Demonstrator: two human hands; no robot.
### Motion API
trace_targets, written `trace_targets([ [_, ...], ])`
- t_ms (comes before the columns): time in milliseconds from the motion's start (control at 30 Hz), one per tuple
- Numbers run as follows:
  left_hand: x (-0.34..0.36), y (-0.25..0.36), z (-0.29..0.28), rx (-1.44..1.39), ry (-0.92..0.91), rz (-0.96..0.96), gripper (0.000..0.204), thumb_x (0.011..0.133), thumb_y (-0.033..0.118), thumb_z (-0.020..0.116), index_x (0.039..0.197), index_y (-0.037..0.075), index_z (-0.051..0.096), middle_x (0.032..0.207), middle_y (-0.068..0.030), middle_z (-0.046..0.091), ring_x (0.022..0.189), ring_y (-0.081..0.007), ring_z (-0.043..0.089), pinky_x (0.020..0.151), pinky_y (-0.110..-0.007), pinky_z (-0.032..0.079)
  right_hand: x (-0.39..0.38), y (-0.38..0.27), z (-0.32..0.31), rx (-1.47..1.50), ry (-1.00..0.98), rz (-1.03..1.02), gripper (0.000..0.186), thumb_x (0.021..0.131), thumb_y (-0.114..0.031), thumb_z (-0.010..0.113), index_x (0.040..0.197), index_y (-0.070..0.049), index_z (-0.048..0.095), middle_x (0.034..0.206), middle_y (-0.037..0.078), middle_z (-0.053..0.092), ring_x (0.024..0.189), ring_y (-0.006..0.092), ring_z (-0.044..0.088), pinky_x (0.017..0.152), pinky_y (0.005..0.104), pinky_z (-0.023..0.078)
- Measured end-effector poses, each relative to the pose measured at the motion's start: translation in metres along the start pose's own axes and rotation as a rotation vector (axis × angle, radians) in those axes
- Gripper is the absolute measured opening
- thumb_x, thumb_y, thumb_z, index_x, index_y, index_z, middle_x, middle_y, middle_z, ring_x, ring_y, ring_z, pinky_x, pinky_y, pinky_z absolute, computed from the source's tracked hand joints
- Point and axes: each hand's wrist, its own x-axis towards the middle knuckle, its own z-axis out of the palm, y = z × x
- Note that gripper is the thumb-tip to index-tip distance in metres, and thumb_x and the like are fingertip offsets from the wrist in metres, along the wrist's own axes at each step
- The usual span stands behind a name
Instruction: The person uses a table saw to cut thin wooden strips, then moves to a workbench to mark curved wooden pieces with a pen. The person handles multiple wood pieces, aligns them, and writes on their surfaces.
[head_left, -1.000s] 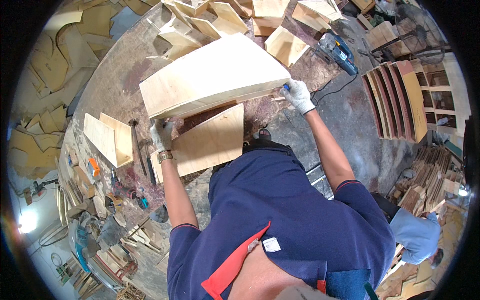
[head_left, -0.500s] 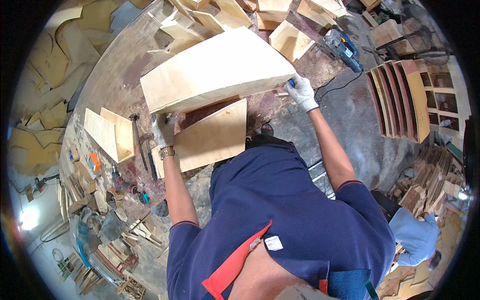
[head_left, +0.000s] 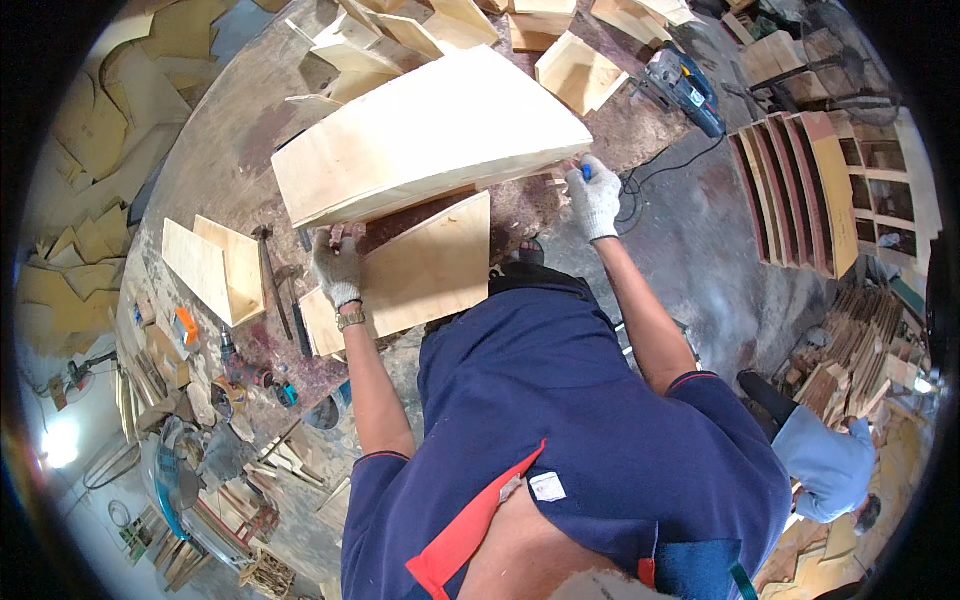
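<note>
A large pale plywood box-like piece (head_left: 430, 135) lies on the worktable in front of me, its top brightly lit. My left hand (head_left: 338, 266), in a white glove with bare fingertips, is just below its near left corner. Its fingers are loosely bent and hold nothing I can see; whether they touch the wood I cannot tell. Beneath that hand and to its right lies a tapered plywood panel (head_left: 425, 265). Near the right end of the large piece, slightly apart from it, my gloved right hand (head_left: 597, 205) is closed around a small blue object (head_left: 587, 171), mostly hidden.
Left on the table are an angled plywood piece (head_left: 205, 265), a hammer (head_left: 270, 280) and a drill (head_left: 240, 368). A blue jigsaw (head_left: 687, 92) with a trailing cord sits far right. Curved wooden frames (head_left: 800, 195) stand beyond. Another person (head_left: 825, 465) is at lower right.
Both hands have drawn back from the large piece's corners, the right moving slightly down and left, the left slightly right. The large plywood piece has shifted slightly left.
</note>
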Motion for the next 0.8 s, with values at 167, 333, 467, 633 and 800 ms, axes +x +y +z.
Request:
trace_targets([
  [167,0.006,-0.003,-0.002,-0.015,-0.035,-0.027,0.023,0.088,0.006,0.069,0.109,-0.002,0.072,0.094,-0.0095,0.076,0.075,-0.0086,0.062,0.069,-0.028,0.051,-0.002,0.003,0.005,0.092,0.007,-0.034,0.018,0.085,-0.019,0.071,0.086,-0.001,0.07,0.069,0.018,0.064,0.056,0.0211,0.055,0.06,0.038,0.046],
  [333,0.008,-0.009,-0.002,-0.139,-0.037,-0.012,0.024,0.087,-0.002,0.065,0.11,-0.003,0.072,0.097,-0.0072,0.075,0.081,-0.0096,0.064,0.076,-0.026,0.051,-0.002,0.005,0.01,0.099,0.013,-0.005,0.019,0.088,-0.017,0.07,0.086,0.002,0.07,0.069,0.009,0.066,0.056,0.013,0.056,0.056,0.0328,0.046],
  [467,0.008,-0.009,-0.003,-0.217,-0.048,-0.002,0.027,0.086,-0.002,0.064,0.112,-0.003,0.072,0.097,-0.0074,0.075,0.081,-0.0086,0.063,0.073,-0.026,0.051,-0.002,0.005,0.012,0.086,0.049,-0.033,0.02,0.089,-0.016,0.069,0.084,0.003,0.069,0.068,0.005,0.067,0.057,0.0089,0.057,0.055,0.0296,0.046],
  [633,0.012,-0.008,-0.003,-0.023,-0.034,-0.015,0.026,0.086,-0.001,0.066,0.111,-0.003,0.073,0.092,-0.0034,0.073,0.078,-0.0074,0.06,0.071,-0.026,0.05,-0.005,0.001,0.008,0.094,0.046,-0.037,0.024,0.084,-0.022,0.068,0.095,-0.002,0.075,0.075,0.019,0.067,0.065,0.0288,0.065,0.065,0.0398,0.049],
  [800,0.018,-0.012,-0.006,-0.184,-0.068,0.117,0.017,0.084,0.006,0.072,0.099,-0.001,0.074,0.079,-0.0033,0.071,0.07,-0.0088,0.058,0.066,-0.027,0.048,0.002,-0.008,-0.005,-0.011,-0.057,-0.024,0.022,0.083,-0.023,0.066,0.091,-0.003,0.073,0.074,0.021,0.065,0.064,0.0338,0.064,0.064,0.0421,0.048],
])
